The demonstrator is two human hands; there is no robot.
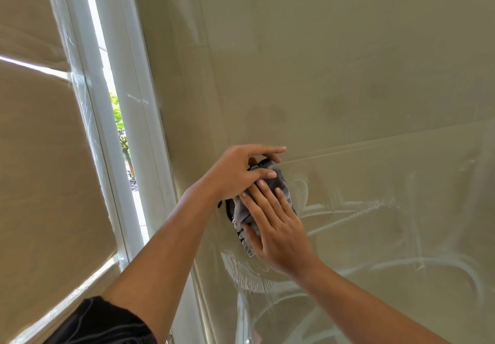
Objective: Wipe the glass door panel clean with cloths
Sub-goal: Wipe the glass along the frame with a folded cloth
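The glass door panel (348, 89) fills the right and middle of the view, backed by beige paper. White smear streaks curve across its lower half. A grey and black cloth (245, 213) is bunched flat against the glass. My left hand (238, 172) lies over the cloth's upper part with straight fingers. My right hand (276, 231) presses flat on its lower part, fingers straight and spread. Both forearms reach up from below.
A white door frame (134, 118) runs diagonally left of the panel. A narrow gap (126, 156) beside it shows trees outdoors. Further left another paper-covered pane (42, 156) has clear tape along its edges.
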